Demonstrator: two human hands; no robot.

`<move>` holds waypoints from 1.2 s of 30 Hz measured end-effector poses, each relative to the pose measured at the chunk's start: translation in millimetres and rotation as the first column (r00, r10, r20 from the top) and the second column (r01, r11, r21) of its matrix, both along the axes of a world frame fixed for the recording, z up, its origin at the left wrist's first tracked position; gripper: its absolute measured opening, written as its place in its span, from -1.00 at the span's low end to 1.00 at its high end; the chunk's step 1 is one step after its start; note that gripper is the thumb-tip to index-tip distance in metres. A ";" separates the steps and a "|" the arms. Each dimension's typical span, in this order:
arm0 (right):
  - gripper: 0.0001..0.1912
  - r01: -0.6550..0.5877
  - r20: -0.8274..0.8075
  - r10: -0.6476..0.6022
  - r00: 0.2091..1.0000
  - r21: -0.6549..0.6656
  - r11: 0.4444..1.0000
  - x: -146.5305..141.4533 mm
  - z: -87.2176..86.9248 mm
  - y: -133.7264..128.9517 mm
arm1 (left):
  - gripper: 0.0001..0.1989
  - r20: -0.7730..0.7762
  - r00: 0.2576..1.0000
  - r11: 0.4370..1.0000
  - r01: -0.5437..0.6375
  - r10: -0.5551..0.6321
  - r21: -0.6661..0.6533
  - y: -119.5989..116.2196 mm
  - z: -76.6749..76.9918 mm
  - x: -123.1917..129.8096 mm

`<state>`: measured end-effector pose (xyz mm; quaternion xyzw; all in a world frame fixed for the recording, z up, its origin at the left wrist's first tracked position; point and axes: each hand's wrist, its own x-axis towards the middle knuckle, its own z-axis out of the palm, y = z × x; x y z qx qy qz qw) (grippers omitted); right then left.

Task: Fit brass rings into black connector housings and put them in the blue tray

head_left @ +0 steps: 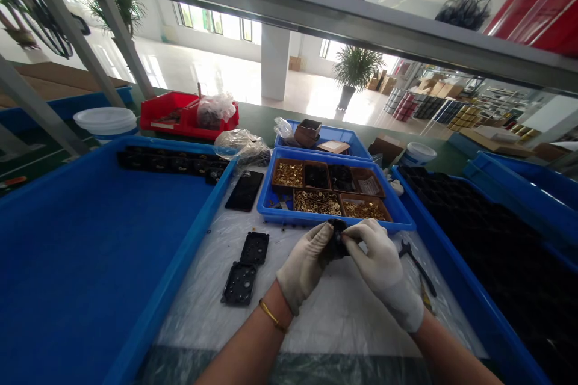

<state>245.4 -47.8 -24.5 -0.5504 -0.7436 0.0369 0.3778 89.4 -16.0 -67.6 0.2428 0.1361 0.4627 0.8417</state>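
Note:
A small black part [338, 239] is held up over the near edge of the blue parts tray. My left hand [307, 261], in a white glove, grips it from the left. From the right, the gloved fingers of my right hand [377, 261] are pinched against its face; anything small between them is hidden. Two black square covers [239, 284] [254, 248] lie on the plastic sheet to the left. Just beyond my hands, the blue tray [289, 216] holds brown boxes of brass pieces [316, 202] and black pieces [316, 176].
A large blue bin [180, 264] stands left, with a row of black parts [174, 162]. Another bin of black parts [492, 252] is at right. Pliers [419, 269] lie beside my right hand, a black phone [244, 190] behind the covers. A metal shelf beam [289, 0] crosses above.

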 end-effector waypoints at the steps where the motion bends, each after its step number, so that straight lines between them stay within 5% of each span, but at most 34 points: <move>1: -0.87 -0.022 -0.024 0.022 0.999 -0.014 1.000 2.8 2.2 4.2 | -0.48 0.002 1.000 1.000 -0.011 0.011 -0.028 0.4 -0.6 0.1; 5: -0.83 0.112 -0.064 -0.113 0.991 -0.026 0.993 27.3 13.8 44.6 | -0.46 0.017 0.998 0.987 -0.050 0.053 -0.155 2.0 -0.4 0.2; 8: -0.79 0.274 0.208 -0.248 0.946 -0.107 0.956 51.3 18.9 93.7 | -0.44 0.020 0.997 0.973 -0.063 0.069 -0.223 4.3 0.2 0.1; 13: -0.79 0.346 0.442 -0.212 0.872 -0.250 0.904 73.5 17.7 165.1 | -0.40 0.027 0.997 0.966 -0.060 0.069 -0.251 9.0 -3.4 -0.2; 18: -0.79 0.349 0.608 -0.072 0.791 -0.351 0.869 77.1 15.8 198.0 | -0.38 0.044 0.997 0.968 -0.054 0.067 -0.245 10.9 -9.7 0.7; 23: -0.82 0.305 0.650 0.009 0.760 -0.368 0.878 78.1 12.6 206.1 | -0.41 0.079 0.995 0.951 -0.030 0.057 -0.306 12.1 -4.8 -1.1; 28: -0.86 0.300 0.579 -0.086 0.811 -0.286 0.910 72.0 9.7 199.4 | -0.45 0.092 0.994 0.901 0.089 -0.055 -0.426 15.0 13.6 -8.7; 32: -0.77 0.272 0.401 -0.180 0.898 -0.185 0.944 61.3 14.6 171.4 | -0.37 0.075 0.995 0.896 0.090 -0.063 -0.434 15.7 21.4 -11.2; 36: -0.74 0.142 0.218 -0.108 0.970 -0.148 0.979 39.4 24.1 119.4 | -0.41 0.050 0.998 0.894 0.061 -0.043 -0.445 14.2 20.3 -9.0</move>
